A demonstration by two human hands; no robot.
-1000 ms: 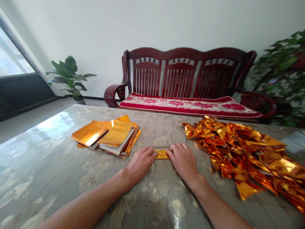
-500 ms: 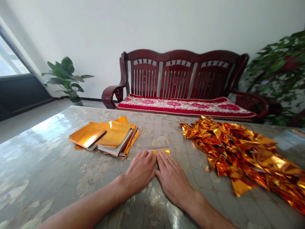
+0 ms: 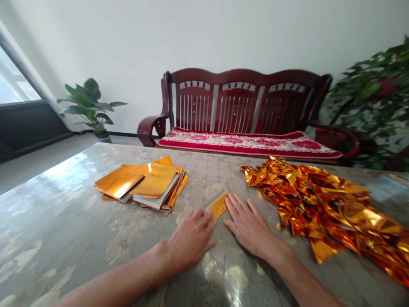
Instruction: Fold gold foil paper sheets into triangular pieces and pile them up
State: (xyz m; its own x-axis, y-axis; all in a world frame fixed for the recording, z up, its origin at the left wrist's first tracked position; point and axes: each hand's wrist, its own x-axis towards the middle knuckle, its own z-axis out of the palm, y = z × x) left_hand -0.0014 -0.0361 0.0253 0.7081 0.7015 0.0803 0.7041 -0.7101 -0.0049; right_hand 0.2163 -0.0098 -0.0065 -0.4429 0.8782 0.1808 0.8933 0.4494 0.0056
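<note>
A folded strip of gold foil paper point(image 3: 218, 205) with a pale edge lies flat on the table, slanting up to the right between my hands. My left hand point(image 3: 194, 232) rests at its lower left end, fingers slightly bent and touching it. Across the other end, my right hand point(image 3: 244, 217) lies flat, its fingertips on the paper's right edge and its thumb spread away. To the left is a loose stack of gold foil sheets point(image 3: 153, 181), some showing white undersides. On the right spreads a large heap of folded gold foil pieces point(image 3: 306, 200).
The table point(image 3: 128, 251) has a glossy, flower-patterned cover. Behind it stands a dark red wooden bench point(image 3: 236, 102) with a red and white seat runner point(image 3: 249, 140). Potted plants stand at the left point(image 3: 91, 102) and right point(image 3: 377, 94). Clear plastic point(image 3: 388, 187) lies at the table's right side.
My hands have moved apart, the right one going rightward. The foil strip has turned from level to slanting, and more of it shows. The stack and the heap stay put.
</note>
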